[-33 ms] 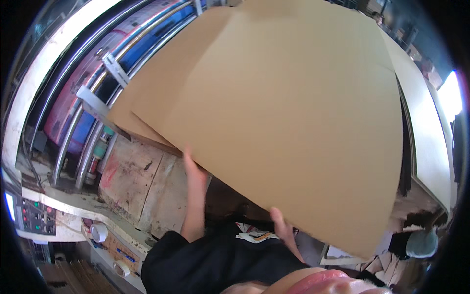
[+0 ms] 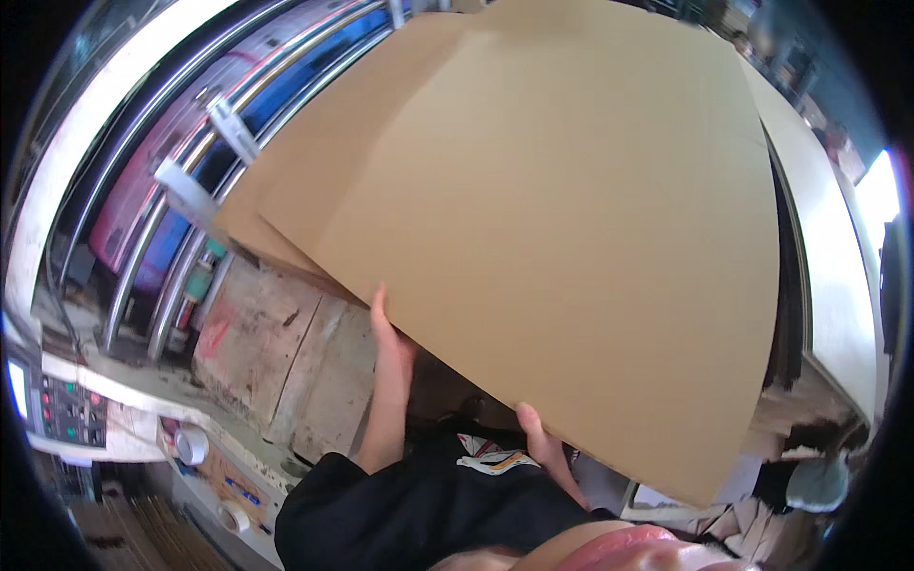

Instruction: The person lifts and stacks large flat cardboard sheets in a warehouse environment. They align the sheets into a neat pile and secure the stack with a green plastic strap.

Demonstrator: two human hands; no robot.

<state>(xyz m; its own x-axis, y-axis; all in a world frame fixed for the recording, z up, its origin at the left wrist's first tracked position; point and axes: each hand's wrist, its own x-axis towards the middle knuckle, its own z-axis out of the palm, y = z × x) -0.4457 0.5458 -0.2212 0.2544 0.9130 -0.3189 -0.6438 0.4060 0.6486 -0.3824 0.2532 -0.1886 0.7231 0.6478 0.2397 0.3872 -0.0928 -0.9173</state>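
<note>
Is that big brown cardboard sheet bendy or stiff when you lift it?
Probably fairly stiff: the cardboard sheet stays flat though the left hand and right hand hold only its lower edge. It seems light for its size. Being so wide, it may sway or flex if moved.

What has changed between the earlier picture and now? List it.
Nothing visibly changed. The left hand and right hand grip the near edge of the large flat brown cardboard sheet as before, above a second brown sheet and the worn wooden board.
</note>
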